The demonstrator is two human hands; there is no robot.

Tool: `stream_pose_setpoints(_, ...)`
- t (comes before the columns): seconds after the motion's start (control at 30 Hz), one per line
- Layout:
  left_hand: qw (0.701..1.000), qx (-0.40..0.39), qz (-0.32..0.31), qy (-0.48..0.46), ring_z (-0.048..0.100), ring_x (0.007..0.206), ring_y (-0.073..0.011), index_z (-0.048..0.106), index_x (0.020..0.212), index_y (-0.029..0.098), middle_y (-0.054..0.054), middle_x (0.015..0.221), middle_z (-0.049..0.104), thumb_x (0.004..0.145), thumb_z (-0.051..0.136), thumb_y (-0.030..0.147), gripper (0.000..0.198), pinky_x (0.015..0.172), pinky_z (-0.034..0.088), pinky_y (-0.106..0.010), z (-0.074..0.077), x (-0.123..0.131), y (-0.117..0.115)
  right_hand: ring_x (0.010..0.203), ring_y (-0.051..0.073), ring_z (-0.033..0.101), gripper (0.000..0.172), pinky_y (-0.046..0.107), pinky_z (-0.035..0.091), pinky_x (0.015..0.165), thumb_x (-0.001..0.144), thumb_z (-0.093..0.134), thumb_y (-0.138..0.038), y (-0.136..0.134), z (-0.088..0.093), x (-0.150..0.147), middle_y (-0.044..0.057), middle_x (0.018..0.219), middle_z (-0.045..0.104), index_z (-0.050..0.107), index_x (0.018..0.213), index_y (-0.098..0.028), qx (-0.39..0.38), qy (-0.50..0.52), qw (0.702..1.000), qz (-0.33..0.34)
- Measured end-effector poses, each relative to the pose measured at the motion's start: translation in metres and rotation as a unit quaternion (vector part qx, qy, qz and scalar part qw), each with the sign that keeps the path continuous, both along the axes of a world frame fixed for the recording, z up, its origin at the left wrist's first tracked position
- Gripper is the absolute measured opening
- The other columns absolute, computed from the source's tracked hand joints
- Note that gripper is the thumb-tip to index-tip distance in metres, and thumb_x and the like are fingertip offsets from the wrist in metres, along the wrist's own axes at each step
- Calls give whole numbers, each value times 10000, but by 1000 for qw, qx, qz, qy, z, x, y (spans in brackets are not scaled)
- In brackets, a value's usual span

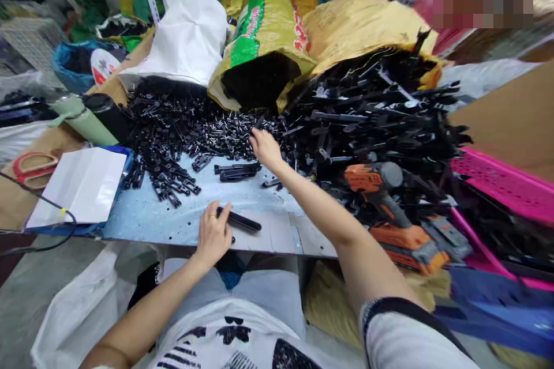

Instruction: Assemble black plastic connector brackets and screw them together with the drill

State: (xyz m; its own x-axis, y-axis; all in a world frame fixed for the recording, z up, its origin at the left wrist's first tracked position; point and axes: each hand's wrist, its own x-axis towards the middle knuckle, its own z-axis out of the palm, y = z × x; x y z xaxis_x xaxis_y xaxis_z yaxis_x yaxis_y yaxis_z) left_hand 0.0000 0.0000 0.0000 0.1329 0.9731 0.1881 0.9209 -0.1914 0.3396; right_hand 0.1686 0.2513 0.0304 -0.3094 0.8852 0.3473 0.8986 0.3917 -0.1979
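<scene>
My left hand [213, 234] rests on the pale blue worktop [173, 216] near its front edge, fingers closed round one end of a long black plastic bar [244, 221] that lies flat. My right hand [265, 147] reaches forward into a heap of small black plastic parts [182, 127], fingers curled down among them; whether they hold one is hidden. Two more black bars [237, 170] lie between the hands. A large pile of long black parts [381, 109] rises to the right of my right arm.
An orange cordless drill [389, 207] lies at the right by a pink crate [506, 181]. White, green-yellow and yellow sacks [259, 34] stand behind. At the left are a white box [82, 184], red scissors [32, 166], a green flask [82, 118] and a black cable. Another person sits at far right.
</scene>
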Motion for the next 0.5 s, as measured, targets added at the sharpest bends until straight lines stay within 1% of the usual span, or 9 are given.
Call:
stream_pose_setpoints(0.07, 990, -32, -136, 37, 363, 1276, -296, 497, 1287, 215, -119, 1312, 485, 789, 492, 112, 508, 1061, 267, -531, 6, 5, 16, 1048, 283, 526, 387, 387, 430, 847, 960, 303, -286, 45, 10, -8, 188, 1136, 572, 422, 1289, -119, -57, 19, 992, -112)
stream_pose_setpoints(0.13, 970, -59, -225, 71, 442, 1206, -271, 512, 1263, 237, -96, 1224, 555, 811, 481, 107, 471, 1047, 284, -529, 11, 10, 28, 1016, 297, 546, 408, 417, 431, 848, 930, 391, -286, 82, 18, -13, 208, 1084, 591, 410, 1280, -77, -106, 64, 975, -184)
stream_pose_setpoints(0.2, 954, -85, -270, 101, 540, 1058, -228, 497, 1272, 213, -92, 1075, 613, 835, 442, 70, 464, 972, 382, -449, 14, 11, 36, 990, 296, 562, 499, 429, 431, 864, 853, 537, -260, 107, 21, -16, 215, 1070, 600, 394, 1284, -54, -158, 136, 953, -218)
stream_pose_setpoints(0.27, 952, -94, -266, 115, 573, 955, -209, 480, 1287, 195, -89, 979, 623, 847, 422, 52, 466, 863, 443, -372, 15, 8, 38, 977, 265, 572, 561, 404, 443, 871, 806, 578, -208, 115, 21, -15, 185, 1093, 597, 370, 1312, -85, -171, 204, 941, -211)
stream_pose_setpoints(0.33, 963, -98, -227, 110, 580, 937, -218, 478, 1289, 197, -97, 970, 617, 871, 429, 90, 434, 814, 455, -356, 15, 2, 35, 876, 219, 603, 546, 370, 484, 810, 834, 520, -221, 102, 19, -13, 124, 1032, 613, 336, 1342, -141, -168, 285, 927, -176)
stream_pose_setpoints(0.37, 970, -98, -200, 95, 577, 962, -231, 467, 1298, 200, -110, 1006, 611, 884, 451, 140, 419, 829, 452, -371, 16, -1, 34, 797, 199, 612, 524, 354, 505, 752, 855, 486, -255, 86, 18, -12, 91, 967, 617, 325, 1346, -168, -173, 330, 917, -142)
stream_pose_setpoints(0.43, 987, -80, -137, 3, 540, 1076, -272, 411, 1341, 199, -151, 1156, 562, 880, 522, 292, 483, 898, 428, -425, 17, -4, 33, 646, 171, 601, 490, 324, 521, 629, 879, 450, -349, 34, 14, -11, 35, 826, 595, 321, 1331, -209, -188, 431, 881, -51)
stream_pose_setpoints(0.47, 989, -65, -105, -82, 517, 1123, -287, 369, 1365, 199, -168, 1231, 520, 868, 539, 369, 551, 924, 417, -445, 19, -3, 34, 612, 160, 593, 513, 307, 520, 597, 870, 473, -404, 1, 11, -12, 13, 786, 578, 310, 1325, -232, -188, 469, 863, -8)
stream_pose_setpoints(0.5, 977, -55, -74, -191, 514, 1137, -289, 329, 1382, 199, -175, 1274, 490, 866, 528, 430, 599, 930, 420, -452, 21, -1, 36, 602, 151, 590, 546, 292, 519, 586, 861, 493, -450, -36, 7, -12, 1, 784, 569, 284, 1328, -259, -175, 496, 850, 23)
